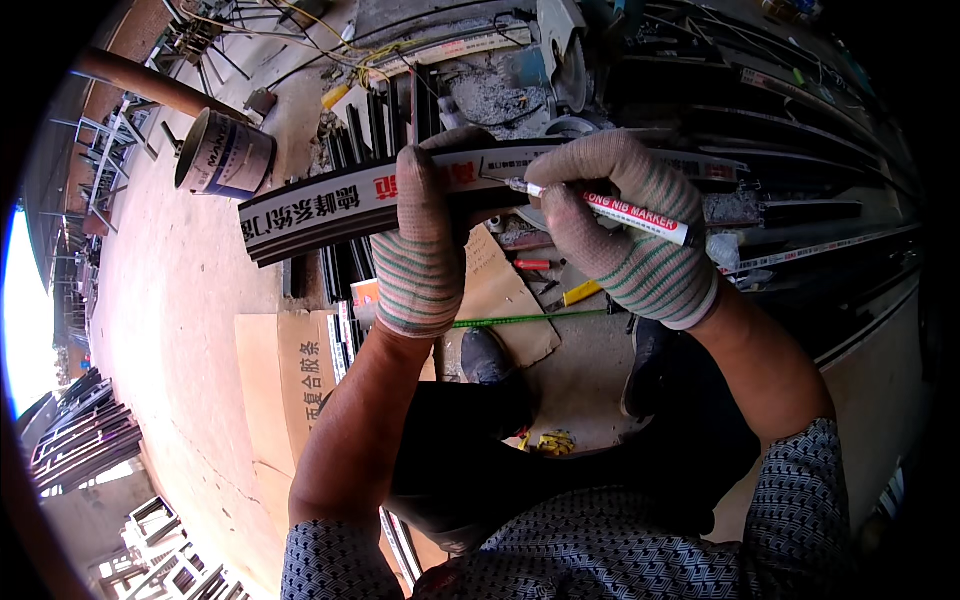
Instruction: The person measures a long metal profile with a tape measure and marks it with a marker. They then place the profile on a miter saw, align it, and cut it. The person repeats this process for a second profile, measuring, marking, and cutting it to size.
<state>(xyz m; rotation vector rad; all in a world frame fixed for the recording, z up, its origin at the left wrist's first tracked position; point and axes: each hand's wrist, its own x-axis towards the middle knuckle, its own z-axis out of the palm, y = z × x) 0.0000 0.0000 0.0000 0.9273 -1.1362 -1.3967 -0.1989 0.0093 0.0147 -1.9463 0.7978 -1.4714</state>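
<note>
A long dark metal profile, covered with printed white film, lies across in front of me, tilted up slightly to the right. My left hand, in a striped knit glove, is closed around its middle, thumb on the film. My right hand, gloved alike, pinches a white and red marker. The marker's thin nib is at the film just right of my left hand, and a fine dark line shows there. Whether the nib touches cannot be told. The profile's right part passes behind my right hand.
A paint bucket stands at the left. Flattened cardboard, a green tape strip and a yellow-handled tool lie around my feet. Dark profiles spread over the right side. A machine with a round disc stands ahead.
</note>
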